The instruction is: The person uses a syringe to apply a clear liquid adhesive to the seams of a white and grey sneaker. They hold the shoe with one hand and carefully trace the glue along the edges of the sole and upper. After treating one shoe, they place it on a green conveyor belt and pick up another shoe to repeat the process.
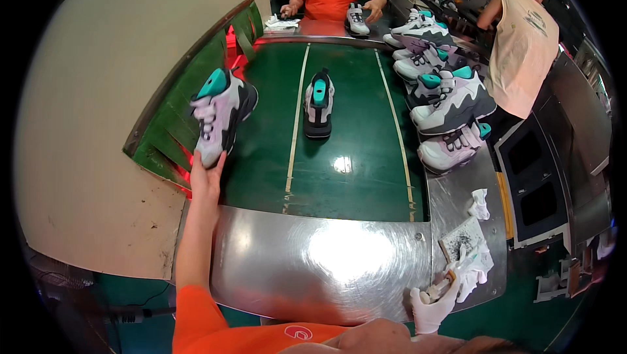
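My bare left hand [206,183] is closed on the toe of a white and lilac sneaker [217,115] with a black sole and teal lining. The shoe is tilted in the air, heel end away from me, beside the green strip curtain. Ahead, a second sneaker [319,107] stands alone on the green conveyor belt [261,177]. At the lower right, my white-gloved right hand [432,307] curls around a small pale block [439,290] with a brownish edge, whose kind I cannot tell. White cloths [471,269] lie right beside it.
Several matching sneakers [450,106] are piled along the belt's right side. A smudged white pad [462,240] and crumpled cloth [479,204] lie on the metal ledge. The green strip curtain [176,119] borders the left. Across the belt, a person in orange handles another sneaker [356,21].
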### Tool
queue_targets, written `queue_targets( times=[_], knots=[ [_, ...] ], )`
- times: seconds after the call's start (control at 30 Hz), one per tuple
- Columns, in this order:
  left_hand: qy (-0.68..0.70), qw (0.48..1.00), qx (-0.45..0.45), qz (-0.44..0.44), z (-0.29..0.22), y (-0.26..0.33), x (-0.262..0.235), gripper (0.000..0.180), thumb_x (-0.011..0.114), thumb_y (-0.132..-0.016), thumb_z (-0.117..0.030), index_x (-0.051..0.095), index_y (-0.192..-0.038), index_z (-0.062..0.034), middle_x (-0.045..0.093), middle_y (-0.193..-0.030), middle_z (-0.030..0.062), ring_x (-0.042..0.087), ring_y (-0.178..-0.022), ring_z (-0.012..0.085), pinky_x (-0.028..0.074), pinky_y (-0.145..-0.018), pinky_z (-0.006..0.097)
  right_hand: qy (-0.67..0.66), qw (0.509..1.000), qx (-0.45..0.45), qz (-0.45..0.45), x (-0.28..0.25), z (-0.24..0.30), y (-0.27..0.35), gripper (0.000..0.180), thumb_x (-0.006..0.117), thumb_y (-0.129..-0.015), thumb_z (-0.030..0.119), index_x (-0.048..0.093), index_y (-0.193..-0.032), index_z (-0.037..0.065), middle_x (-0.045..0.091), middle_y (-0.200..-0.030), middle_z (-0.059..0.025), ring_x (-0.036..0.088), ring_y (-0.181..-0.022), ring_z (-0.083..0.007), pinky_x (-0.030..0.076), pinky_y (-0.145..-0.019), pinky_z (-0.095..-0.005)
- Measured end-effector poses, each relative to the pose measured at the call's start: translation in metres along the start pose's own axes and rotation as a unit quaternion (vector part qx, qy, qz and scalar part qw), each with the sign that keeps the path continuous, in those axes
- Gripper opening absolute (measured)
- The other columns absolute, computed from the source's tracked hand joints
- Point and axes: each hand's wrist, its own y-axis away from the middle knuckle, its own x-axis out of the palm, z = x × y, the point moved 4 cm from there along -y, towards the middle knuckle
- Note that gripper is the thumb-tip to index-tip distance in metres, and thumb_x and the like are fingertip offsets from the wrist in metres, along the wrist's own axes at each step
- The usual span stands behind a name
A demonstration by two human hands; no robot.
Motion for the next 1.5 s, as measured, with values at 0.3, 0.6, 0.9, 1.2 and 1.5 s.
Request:
queue_targets(
  times=[0.3, 0.6, 0.9, 1.2, 1.5],
  knots=[
    [-0.219, 0.969, 0.11, -0.016, 0.005, -0.092, 0.031, 0.047, 0.063, -0.096, -0.036, 0.05, -0.127, -0.0031, 0.057, -0.123, 0.0129, 0.063, -0.105, 0.0272, 0.062, -0.065, 0.037, 0.024, 0.999, 0.026, 0.04, 0.001, -0.012, 0.005, 0.097, 0.078, -0.058, 0.007, 0.036, -0.145, -0.002, 0.05, -0.133, -0.0164, 0.053, -0.119, -0.0279, 0.041, -0.103, -0.0366],
    [-0.615, 0.745, 0.241, 0.092, 0.015, -0.224, 0.124, 0.049, 0.076, -0.086, -0.045, 0.07, -0.096, 0.0031, 0.07, -0.089, 0.0064, 0.065, -0.076, 0.0151, 0.051, -0.072, 0.029, -0.361, 0.855, 0.369, 0.056, 0.013, 0.024, -0.01, 0.077, 0.071, -0.076, -0.01, 0.036, -0.14, 0.015, 0.036, -0.081, 0.003, 0.037, -0.061, -0.0059, 0.039, -0.056, -0.0202],
    [-0.632, 0.623, 0.405, 0.219, 0.046, -0.123, 0.246, 0.031, 0.06, -0.091, -0.015, 0.065, -0.119, -0.0018, 0.069, -0.112, 0.016, 0.066, -0.105, 0.0287, 0.05, -0.092, 0.038, -0.262, 0.9, 0.33, 0.11, 0.007, 0.012, -0.004, 0.079, 0.072, -0.074, -0.009, 0.033, -0.139, 0.012, 0.035, -0.083, 0.0027, 0.036, -0.06, -0.0066, 0.039, -0.055, -0.0202],
    [-0.855, 0.047, 0.4, 0.328, 0.287, -0.001, 0.282, 0.04, 0.054, -0.092, -0.025, 0.065, -0.128, -0.0123, 0.06, -0.133, 0.0153, 0.037, -0.139, 0.0434, 0.008, -0.112, 0.075, -0.137, 0.977, 0.164, -0.003, 0.017, -0.045, 0.014, 0.098, 0.089, -0.055, 0.019, 0.043, -0.137, -0.008, 0.059, -0.116, -0.0184, 0.061, -0.103, -0.0278, 0.049, -0.092, -0.035],
    [-0.913, -0.081, 0.351, 0.189, 0.223, -0.134, 0.176, 0.048, 0.045, -0.098, -0.03, 0.056, -0.139, -0.0085, 0.035, -0.158, 0.0098, 0.018, -0.149, 0.0413, 0.004, -0.114, 0.075, 0.018, 0.999, 0.013, 0.033, -0.002, 0.026, -0.017, 0.1, 0.091, -0.053, 0.024, 0.044, -0.136, -0.008, 0.061, -0.113, -0.0192, 0.063, -0.102, -0.0297, 0.05, -0.092, -0.0367]
  ],
)
